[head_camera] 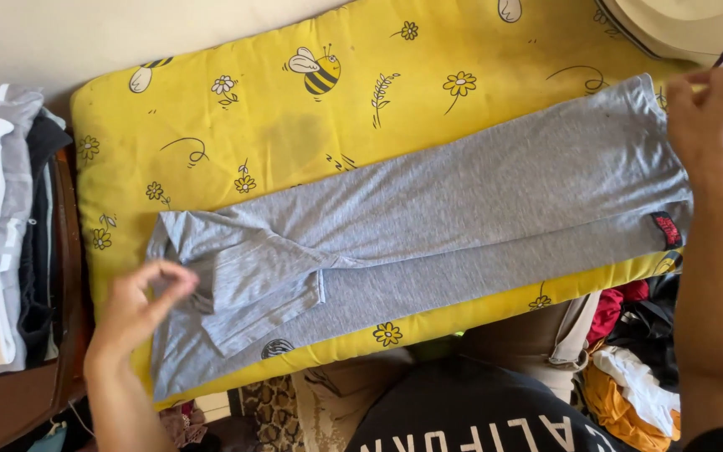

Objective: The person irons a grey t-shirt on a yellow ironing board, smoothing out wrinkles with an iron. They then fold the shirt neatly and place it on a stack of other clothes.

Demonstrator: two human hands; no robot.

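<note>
Grey shirt (462,218) lies folded lengthwise between hands, on yellow cushion (294,134). Right hand (713,125) pinches hem end, fingers closed on cloth. Left hand (140,305) at collar end, fingers curled, thumb meeting fingertips at shirt edge; cannot tell if cloth is gripped. Folded sleeve (253,293) just beside left hand. Clothes stack (2,234) beyond left hand. Laundry heap (629,368) below right forearm.
</note>
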